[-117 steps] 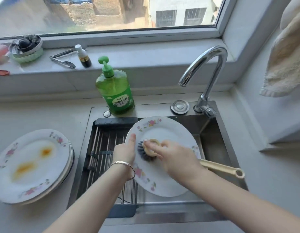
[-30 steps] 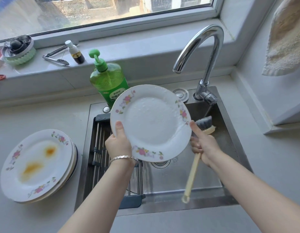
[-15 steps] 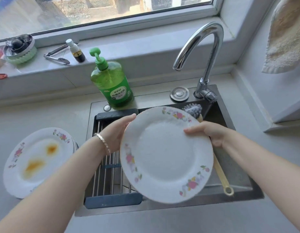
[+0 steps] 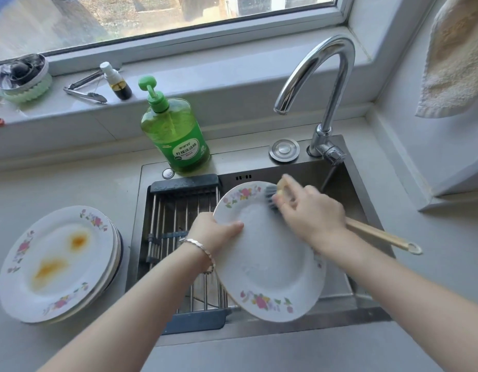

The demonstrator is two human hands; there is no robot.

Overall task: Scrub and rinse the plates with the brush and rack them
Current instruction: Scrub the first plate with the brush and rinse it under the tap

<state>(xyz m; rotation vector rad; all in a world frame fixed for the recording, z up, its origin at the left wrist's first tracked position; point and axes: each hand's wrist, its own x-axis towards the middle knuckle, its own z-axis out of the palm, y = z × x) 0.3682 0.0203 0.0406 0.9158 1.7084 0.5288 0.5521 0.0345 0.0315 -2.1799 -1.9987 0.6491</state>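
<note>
My left hand grips the left rim of a flowered plate, thumb lying across its face and the other fingers hidden behind it. The plate is tilted and sits over the sink, its lower edge near the front rim. It overlaps the right side of the rack that lies across the left half of the sink. A bracelet sits on that wrist.

My right hand is curled round the brush close to its head. The dark bristles press on the upper right part of the plate, and the pale handle sticks out to the right past the sink's edge. That hand is blurred.

On the desk to the left of the sink sits a stack of plates. The top one carries orange smears. A green soap bottle stands just behind the rack on the sink's back ledge. The faucet arches above the right side, with no water visible from it. On the windowsill lie tongs and a small bottle. A towel hangs at the far right.
</note>
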